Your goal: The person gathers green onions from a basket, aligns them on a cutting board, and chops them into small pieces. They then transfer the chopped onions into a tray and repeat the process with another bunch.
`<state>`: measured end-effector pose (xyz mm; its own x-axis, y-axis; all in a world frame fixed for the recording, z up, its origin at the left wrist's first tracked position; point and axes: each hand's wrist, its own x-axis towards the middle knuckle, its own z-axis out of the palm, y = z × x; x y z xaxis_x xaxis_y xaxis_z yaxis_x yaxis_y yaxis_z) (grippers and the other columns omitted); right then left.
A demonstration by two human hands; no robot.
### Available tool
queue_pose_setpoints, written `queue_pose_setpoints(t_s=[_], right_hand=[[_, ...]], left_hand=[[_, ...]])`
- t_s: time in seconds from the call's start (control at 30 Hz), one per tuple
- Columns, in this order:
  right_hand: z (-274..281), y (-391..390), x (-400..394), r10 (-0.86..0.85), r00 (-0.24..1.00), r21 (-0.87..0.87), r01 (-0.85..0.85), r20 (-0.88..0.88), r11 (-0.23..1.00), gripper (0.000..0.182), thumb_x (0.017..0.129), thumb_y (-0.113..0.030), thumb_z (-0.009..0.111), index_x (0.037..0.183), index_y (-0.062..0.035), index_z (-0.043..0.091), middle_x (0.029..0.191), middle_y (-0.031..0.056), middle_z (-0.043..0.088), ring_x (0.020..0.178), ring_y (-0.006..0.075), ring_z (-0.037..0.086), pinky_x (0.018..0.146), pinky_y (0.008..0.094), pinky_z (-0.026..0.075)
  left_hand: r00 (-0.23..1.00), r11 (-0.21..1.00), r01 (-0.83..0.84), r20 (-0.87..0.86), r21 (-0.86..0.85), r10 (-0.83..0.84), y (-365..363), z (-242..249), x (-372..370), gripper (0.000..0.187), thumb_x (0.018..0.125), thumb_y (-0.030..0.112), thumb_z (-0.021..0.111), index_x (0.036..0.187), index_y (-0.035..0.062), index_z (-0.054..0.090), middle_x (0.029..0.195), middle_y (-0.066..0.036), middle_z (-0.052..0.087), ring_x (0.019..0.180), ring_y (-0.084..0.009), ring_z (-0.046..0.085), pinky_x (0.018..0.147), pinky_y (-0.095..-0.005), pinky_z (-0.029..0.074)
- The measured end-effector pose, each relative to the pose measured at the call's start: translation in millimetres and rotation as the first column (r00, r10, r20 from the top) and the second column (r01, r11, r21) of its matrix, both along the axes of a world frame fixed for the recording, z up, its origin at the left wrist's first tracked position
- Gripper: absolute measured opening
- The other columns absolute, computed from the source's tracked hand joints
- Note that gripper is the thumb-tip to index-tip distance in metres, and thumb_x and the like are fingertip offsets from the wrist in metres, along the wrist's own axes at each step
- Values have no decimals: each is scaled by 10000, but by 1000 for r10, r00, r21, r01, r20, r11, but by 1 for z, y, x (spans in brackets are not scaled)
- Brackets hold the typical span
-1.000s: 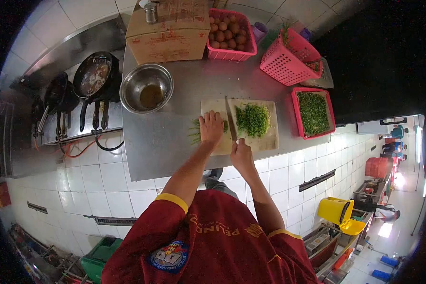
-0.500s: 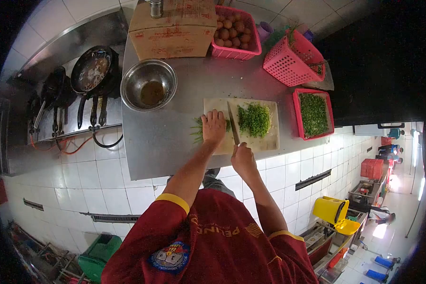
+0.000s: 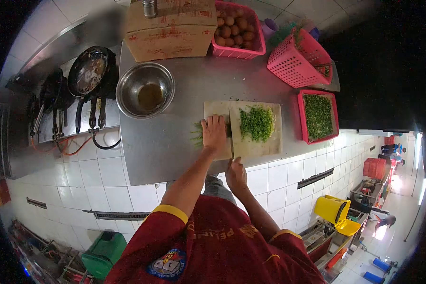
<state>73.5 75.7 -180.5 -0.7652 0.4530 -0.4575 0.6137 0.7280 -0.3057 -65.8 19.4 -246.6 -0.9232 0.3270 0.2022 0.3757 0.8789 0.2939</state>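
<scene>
My right hand (image 3: 236,175) is closed around the handle of a kitchen knife (image 3: 231,130), at the near edge of a pale cutting board (image 3: 270,147). The blade points away from me and shows as a thin edge-on line. Just left of it, my left hand (image 3: 214,133) presses down on a bunch of green herbs (image 3: 197,135), its fingers curled over them. Leafy tips stick out past the board's left side; the part under my palm is hidden. A heap of finely chopped greens (image 3: 257,123) lies right of the blade.
On the steel table (image 3: 149,146) stand a metal bowl (image 3: 128,90) with brownish liquid, a cardboard box (image 3: 170,40), a pink basket of eggs (image 3: 241,53), a tilted pink basket (image 3: 288,66) and a pink tray (image 3: 337,116) of chopped greens. Blackened pans (image 3: 91,71) sit at left.
My right hand and the knife have shifted slightly left and toward me, bringing the blade closer to my left hand. The blade now stands edge-on. The whole view has shifted a little.
</scene>
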Motion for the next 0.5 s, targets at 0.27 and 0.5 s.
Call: queue_pose_setpoints(t_s=[0.27, 0.5], right_hand=[[-33, 16, -55, 13, 970, 60, 2, -244, 998, 324, 962, -236, 465, 995, 86, 480, 777, 312, 626, 784, 497, 626, 691, 545, 517], [49, 17, -46, 164, 986, 25, -163, -37, 986, 319, 963, -207, 424, 1058, 96, 451, 859, 307, 630, 831, 474, 640, 724, 530, 534]], left_hand=[[998, 1000, 17, 63, 1, -17, -1, 7, 2, 239, 908, 200, 540, 1094, 49, 538, 1105, -155, 480, 1079, -318, 478, 929, -512, 362], [999, 1000, -1, -36, -27, 0, 2, -3, 3, 257, 886, 209, 544, 1088, 51, 540, 1062, -117, 476, 1039, -290, 470, 940, -522, 358]])
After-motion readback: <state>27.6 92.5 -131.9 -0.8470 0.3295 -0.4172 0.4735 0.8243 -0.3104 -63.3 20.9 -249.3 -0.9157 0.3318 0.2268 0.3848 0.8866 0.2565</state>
